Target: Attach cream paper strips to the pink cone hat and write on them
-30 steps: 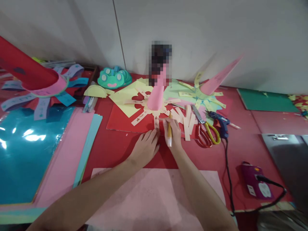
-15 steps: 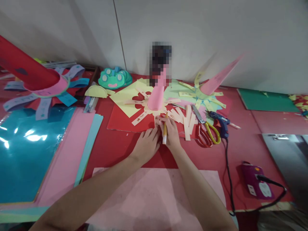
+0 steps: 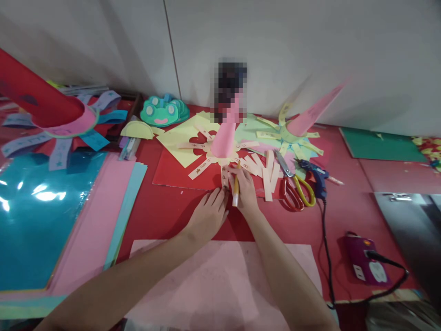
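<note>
In the middle of the table a pink paper cone (image 3: 223, 140) stands on a pale yellow scalloped paper base, with several lettered strips radiating from it. One paper strip (image 3: 224, 174), marked with a star and a letter, points down toward me. My left hand (image 3: 208, 212) has its fingertips closed on the near end of that strip. In my right hand (image 3: 246, 189) is a yellow marker pen (image 3: 236, 191), its white end toward me. Its tip is hard to make out beside the strip. Loose cream paper strips (image 3: 268, 177) lie just right of my right hand.
Scissors (image 3: 294, 184) and a blue glue gun (image 3: 319, 177) lie to the right, the gun's cord reaching a purple power box (image 3: 368, 262). Behind stands another pink cone (image 3: 317, 110). At left are a red cone (image 3: 41, 94), green frog cutouts (image 3: 160, 112) and coloured sheets (image 3: 96, 207).
My left hand has slid slightly down toward me along the strip, uncovering more of its lettering. My right hand and the marker pen stay nearly in place.
</note>
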`<state>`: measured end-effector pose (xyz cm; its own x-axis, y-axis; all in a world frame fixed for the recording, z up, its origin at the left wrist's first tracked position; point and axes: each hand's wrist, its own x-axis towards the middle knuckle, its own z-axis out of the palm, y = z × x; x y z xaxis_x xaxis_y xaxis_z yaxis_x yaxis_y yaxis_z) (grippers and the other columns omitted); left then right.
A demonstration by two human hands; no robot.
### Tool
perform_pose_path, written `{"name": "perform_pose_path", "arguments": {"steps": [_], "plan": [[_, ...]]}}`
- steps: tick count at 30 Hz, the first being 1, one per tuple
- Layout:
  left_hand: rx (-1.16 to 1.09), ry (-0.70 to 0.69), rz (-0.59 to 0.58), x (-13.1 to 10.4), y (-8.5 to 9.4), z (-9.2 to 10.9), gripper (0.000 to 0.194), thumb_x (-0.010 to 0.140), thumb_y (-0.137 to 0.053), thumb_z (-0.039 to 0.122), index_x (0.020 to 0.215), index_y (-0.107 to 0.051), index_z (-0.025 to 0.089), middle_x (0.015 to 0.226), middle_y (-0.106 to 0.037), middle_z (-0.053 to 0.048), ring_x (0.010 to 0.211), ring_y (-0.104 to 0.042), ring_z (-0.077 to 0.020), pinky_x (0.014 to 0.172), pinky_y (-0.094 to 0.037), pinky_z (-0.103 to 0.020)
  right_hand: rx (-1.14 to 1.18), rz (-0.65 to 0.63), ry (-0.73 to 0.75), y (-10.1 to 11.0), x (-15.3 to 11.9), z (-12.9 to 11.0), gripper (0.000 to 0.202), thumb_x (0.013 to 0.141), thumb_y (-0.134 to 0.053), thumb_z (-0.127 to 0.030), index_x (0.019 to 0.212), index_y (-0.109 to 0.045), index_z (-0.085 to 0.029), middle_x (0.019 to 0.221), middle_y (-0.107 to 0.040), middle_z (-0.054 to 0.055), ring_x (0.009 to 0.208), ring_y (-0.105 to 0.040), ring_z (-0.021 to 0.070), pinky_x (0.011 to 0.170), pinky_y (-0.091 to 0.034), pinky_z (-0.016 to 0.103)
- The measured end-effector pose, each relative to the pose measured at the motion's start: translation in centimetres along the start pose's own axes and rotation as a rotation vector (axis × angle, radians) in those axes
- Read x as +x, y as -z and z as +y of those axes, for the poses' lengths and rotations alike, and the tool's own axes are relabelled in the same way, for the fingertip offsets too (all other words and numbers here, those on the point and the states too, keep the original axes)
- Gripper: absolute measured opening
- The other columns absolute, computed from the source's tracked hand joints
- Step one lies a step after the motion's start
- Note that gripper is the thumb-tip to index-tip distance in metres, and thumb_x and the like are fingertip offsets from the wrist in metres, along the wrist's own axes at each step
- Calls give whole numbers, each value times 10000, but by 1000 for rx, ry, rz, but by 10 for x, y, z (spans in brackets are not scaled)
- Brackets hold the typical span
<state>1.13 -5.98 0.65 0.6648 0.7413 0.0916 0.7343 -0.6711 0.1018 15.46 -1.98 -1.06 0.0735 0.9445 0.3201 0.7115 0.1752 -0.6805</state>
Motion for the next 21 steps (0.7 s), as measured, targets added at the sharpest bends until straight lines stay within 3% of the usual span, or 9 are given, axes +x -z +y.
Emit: {"name": "perform_pose_path", "arguments": {"steps": [16, 21], "plan": [[12, -20, -14, 0, 4, 1, 392, 924, -340, 194, 1239, -517, 44, 1217, -567, -180, 1213, -479, -258, 974, -419, -375, -13, 10, 33, 2, 1, -4, 258, 910, -414, -323, 1039, -614, -223, 1047, -667, 79, 1010, -567, 224, 928, -437, 428], [6, -13, -48, 1, 5, 2, 403, 917, -352, 183, 1267, -498, 48, 1281, -523, -178, 1240, -453, -269, 981, -413, -375, 37, 162, 45, 10, -2, -9, 288, 915, -403, -316, 1132, -575, -238, 1006, -691, 59, 993, -593, 202, 981, -390, 443]]}}
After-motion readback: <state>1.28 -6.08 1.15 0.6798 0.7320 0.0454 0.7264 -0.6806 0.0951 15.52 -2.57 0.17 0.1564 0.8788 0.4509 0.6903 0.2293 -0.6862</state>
